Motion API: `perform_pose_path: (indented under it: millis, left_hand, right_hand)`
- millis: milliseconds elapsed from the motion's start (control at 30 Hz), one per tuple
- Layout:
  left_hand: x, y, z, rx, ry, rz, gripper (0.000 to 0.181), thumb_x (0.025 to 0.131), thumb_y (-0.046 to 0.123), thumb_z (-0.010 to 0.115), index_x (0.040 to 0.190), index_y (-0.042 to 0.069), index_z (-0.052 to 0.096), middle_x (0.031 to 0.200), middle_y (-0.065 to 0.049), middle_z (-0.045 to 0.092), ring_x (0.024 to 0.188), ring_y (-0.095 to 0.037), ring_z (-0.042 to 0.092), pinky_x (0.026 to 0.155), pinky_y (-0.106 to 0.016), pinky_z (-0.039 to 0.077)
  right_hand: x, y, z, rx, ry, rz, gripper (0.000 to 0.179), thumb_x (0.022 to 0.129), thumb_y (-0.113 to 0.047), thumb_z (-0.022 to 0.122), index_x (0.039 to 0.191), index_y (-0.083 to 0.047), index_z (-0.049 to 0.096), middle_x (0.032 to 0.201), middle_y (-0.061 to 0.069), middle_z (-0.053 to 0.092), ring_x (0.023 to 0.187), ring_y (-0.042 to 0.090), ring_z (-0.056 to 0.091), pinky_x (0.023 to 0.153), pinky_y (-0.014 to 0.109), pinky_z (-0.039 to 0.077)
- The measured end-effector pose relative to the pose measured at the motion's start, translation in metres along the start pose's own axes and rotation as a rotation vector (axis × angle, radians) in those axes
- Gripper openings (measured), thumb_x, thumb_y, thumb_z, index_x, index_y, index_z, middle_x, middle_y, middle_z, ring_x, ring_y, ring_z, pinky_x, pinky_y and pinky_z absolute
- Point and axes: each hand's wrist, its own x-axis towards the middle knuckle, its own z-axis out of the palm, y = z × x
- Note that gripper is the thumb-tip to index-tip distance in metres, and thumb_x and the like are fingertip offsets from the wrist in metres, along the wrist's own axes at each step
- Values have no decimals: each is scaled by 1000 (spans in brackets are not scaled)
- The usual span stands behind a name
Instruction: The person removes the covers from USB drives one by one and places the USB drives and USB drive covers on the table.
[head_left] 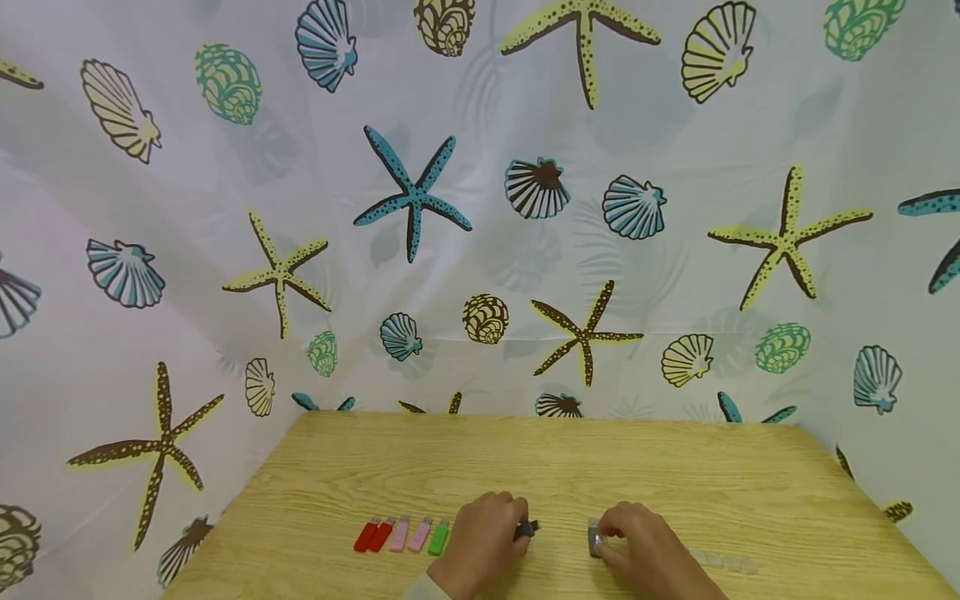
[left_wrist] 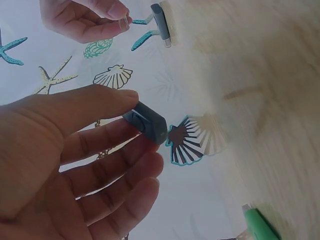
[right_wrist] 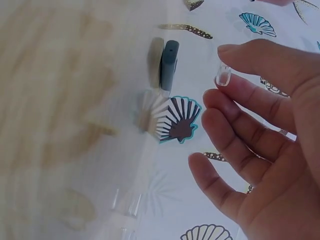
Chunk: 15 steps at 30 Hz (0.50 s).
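Note:
My left hand (head_left: 483, 533) pinches a dark grey USB flash drive (left_wrist: 148, 123) between thumb and index finger, its metal plug (head_left: 535, 526) pointing right in the head view. Between the thumb and index finger of my right hand (head_left: 647, 546) is a small clear plastic cap (right_wrist: 223, 76). A second grey USB flash drive (right_wrist: 169, 65) lies on the table just beside the right fingertips, not gripped. In the head view, the right hand hides the cap almost wholly.
Left of my left hand, two red flash drives (head_left: 365, 536), two pink ones (head_left: 400, 535) and a green one (head_left: 438, 538) lie in a row on the wooden table (head_left: 540, 467). Several clear caps (head_left: 723, 561) lie to the right. A shell-printed curtain (head_left: 480, 250) encloses the table.

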Motion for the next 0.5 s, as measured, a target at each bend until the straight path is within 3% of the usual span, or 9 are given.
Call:
perform_pose_path:
  millis: [300, 500]
  left_hand:
    - [-2, -3, -2, 36, 46, -55, 18, 77, 27, 82, 77, 17, 67, 69, 8, 59, 58, -3, 49, 50, -20, 39]
    - [-4, -10, -1, 38, 32, -122, 20, 77, 24, 82, 74, 16, 64, 63, 9, 56, 52, -3, 46, 46, -21, 37]
  right_hand:
    - [-2, 9, -3, -7, 41, -58, 8, 83, -13, 74, 87, -14, 67, 85, -9, 57, 76, 6, 55, 65, 27, 49]
    - [-2, 7, -5, -70, 54, 56, 11, 80, -16, 77, 83, -18, 67, 82, -10, 57, 76, 6, 55, 65, 27, 48]
